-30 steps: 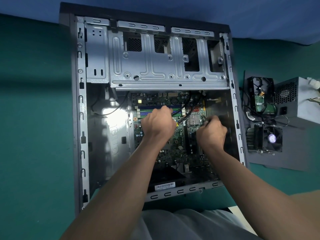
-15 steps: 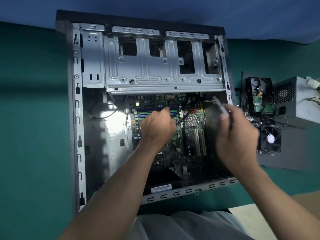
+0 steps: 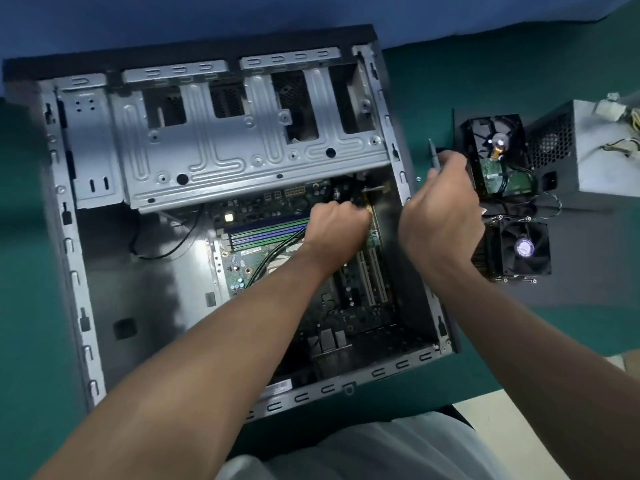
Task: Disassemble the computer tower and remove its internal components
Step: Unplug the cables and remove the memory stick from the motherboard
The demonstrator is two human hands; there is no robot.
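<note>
now the open computer tower [image 3: 149, 306] lies on the green surface [image 3: 31, 341]; inside it, over the motherboard [image 3: 256, 209], the left grip [image 3: 337, 230] curls round black cables [image 3: 346, 192]. above its right wall the right grip [image 3: 440, 216] pinches a screwdriver [image 3: 433, 155].

The right hand [image 3: 440, 216], gripping the screwdriver [image 3: 433, 155], has lifted off the motherboard [image 3: 263, 209] and swung out past the case wall [image 3: 398, 161], and is now beside the hard drive [image 3: 498, 161]. The left hand [image 3: 337, 226] has slid up and right across the board, and now grips the cables [image 3: 351, 190].
</note>
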